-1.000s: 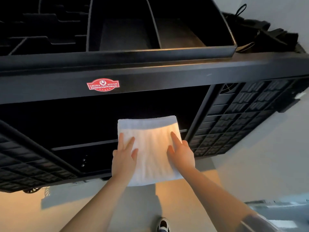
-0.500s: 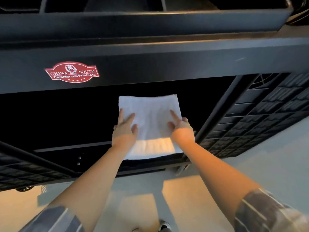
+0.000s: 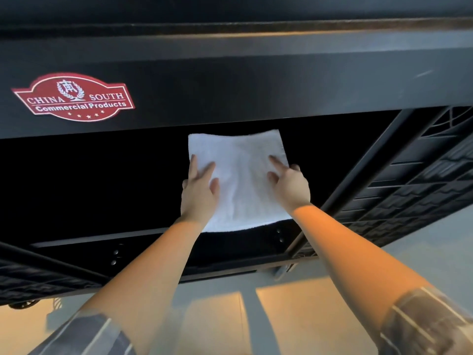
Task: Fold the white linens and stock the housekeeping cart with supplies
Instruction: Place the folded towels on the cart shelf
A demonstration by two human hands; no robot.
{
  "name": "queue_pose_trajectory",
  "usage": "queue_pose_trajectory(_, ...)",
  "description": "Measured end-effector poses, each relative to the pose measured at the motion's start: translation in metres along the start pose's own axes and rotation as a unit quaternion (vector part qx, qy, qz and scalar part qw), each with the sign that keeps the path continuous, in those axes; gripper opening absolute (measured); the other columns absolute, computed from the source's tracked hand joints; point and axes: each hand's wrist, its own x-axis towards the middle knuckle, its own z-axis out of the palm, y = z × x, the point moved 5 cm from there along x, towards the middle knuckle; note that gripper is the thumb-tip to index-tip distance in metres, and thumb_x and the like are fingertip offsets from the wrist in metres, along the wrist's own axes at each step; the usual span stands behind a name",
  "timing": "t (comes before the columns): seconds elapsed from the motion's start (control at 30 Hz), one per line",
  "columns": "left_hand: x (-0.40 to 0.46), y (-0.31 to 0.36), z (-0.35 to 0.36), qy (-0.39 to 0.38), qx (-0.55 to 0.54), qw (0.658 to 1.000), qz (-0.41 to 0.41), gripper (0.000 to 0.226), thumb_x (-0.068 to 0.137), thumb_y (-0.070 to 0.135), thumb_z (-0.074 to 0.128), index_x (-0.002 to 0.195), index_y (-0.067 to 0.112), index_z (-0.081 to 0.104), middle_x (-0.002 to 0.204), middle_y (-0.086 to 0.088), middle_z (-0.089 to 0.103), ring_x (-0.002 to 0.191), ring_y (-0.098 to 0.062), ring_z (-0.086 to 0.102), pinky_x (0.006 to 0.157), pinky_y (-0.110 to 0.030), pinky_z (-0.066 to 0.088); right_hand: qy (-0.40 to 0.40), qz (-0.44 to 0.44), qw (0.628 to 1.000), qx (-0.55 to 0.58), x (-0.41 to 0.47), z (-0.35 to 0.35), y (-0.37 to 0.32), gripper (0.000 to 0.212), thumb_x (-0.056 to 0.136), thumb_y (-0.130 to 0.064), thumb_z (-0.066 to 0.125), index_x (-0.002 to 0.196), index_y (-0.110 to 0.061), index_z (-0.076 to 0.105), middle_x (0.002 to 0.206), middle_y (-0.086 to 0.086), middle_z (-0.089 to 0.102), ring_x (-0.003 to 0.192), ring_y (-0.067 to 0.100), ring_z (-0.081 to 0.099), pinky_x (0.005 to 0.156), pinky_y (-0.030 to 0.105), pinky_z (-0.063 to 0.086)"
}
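Observation:
A folded white towel [image 3: 242, 175] lies flat inside the dark shelf opening of the black housekeeping cart [image 3: 256, 80]. My left hand [image 3: 198, 193] grips the towel's left edge, fingers spread on top of it. My right hand [image 3: 289, 183] holds the right edge, with the index finger stretched across the cloth. Both forearms reach in under the cart's top ledge. The towel's near edge sits just past the shelf's front lip. How the underside of the towel rests is hidden in the dark.
A red China South label [image 3: 74, 97] is stuck on the cart's front panel. A black vertical post [image 3: 358, 175] and a ribbed side panel [image 3: 414, 185] close the shelf on the right. Pale floor [image 3: 281, 316] lies below.
Both hands have pushed the towel deeper into the shelf opening, so it no longer overhangs the front. The camera has moved closer to the cart.

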Motion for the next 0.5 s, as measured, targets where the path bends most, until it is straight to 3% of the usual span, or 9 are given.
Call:
queue_pose_trajectory(0.1, 0.011, 0.004, 0.012, -0.022, -0.007, 1.0, 0.003, 0.046, 0.098, 0.029, 0.047, 0.143, 0.033, 0.041, 0.161, 0.005, 0.001, 0.128, -0.034, 0.041, 0.099, -0.038, 0.041, 0.001, 0.014, 1.0, 0.0, 0.006, 0.0, 0.01, 0.046, 0.099, -0.036, 0.044, 0.144, -0.042, 0.035, 0.13, 0.022, 0.046, 0.063, 0.031, 0.061, 0.068, 0.036, 0.056)
queue_pose_trajectory(0.17, 0.013, 0.001, 0.027, -0.086, 0.005, 0.996, -0.026, 0.048, 0.099, 0.032, 0.044, 0.146, 0.034, 0.035, 0.161, 0.002, -0.005, 0.131, -0.036, 0.039, 0.1, -0.037, 0.04, -0.041, 0.059, 0.997, -0.004, 0.006, 0.007, 0.023, 0.044, 0.099, -0.039, 0.042, 0.143, -0.043, 0.035, 0.13, 0.019, 0.046, 0.079, 0.035, 0.063, 0.073, 0.037, 0.055)
queue_pose_trajectory(0.23, 0.013, 0.0, 0.036, -0.138, 0.05, 0.988, -0.047, 0.051, 0.099, 0.039, 0.039, 0.148, 0.033, 0.029, 0.16, -0.002, -0.014, 0.142, -0.042, 0.014, 0.106, -0.042, 0.032, -0.071, 0.09, 0.993, -0.038, 0.006, 0.011, 0.031, 0.044, 0.099, -0.041, 0.04, 0.143, -0.043, 0.035, 0.139, 0.02, 0.04, 0.105, 0.039, 0.057, 0.087, 0.041, 0.051)
queue_pose_trajectory(0.33, 0.008, 0.014, 0.029, -0.101, 0.166, 0.979, 0.055, 0.068, 0.091, 0.063, 0.032, 0.147, 0.024, 0.031, 0.159, -0.006, -0.018, 0.143, -0.034, -0.022, 0.116, -0.051, -0.001, -0.009, -0.019, 0.992, -0.121, 0.002, 0.002, 0.012, 0.05, 0.097, -0.047, 0.042, 0.145, -0.033, 0.037, 0.158, 0.015, 0.016, 0.141, 0.035, 0.024, 0.109, 0.045, 0.03)
queue_pose_trajectory(0.4, -0.006, 0.022, 0.03, -0.121, 0.206, 0.961, 0.141, 0.095, 0.077, 0.081, 0.028, 0.151, 0.022, 0.021, 0.159, -0.005, -0.017, 0.143, -0.025, -0.024, 0.116, -0.045, -0.009, -0.028, -0.125, 0.984, -0.123, -0.013, 0.002, -0.011, 0.068, 0.093, -0.063, 0.033, 0.151, -0.028, 0.026, 0.161, 0.007, 0.006, 0.147, 0.026, 0.01, 0.114, 0.044, 0.018)
queue_pose_trajectory(0.5, -0.03, 0.016, 0.043, -0.193, 0.317, 0.91, 0.183, 0.12, 0.065, 0.086, 0.047, 0.152, 0.023, -0.005, 0.159, -0.005, -0.018, 0.143, -0.02, -0.025, 0.117, -0.043, -0.013, -0.114, -0.187, 0.954, -0.206, -0.045, 0.021, -0.023, 0.098, 0.078, -0.084, 0.029, 0.153, -0.029, -0.003, 0.16, 0.0, -0.014, 0.148, 0.02, -0.008, 0.119, 0.047, 0.0)
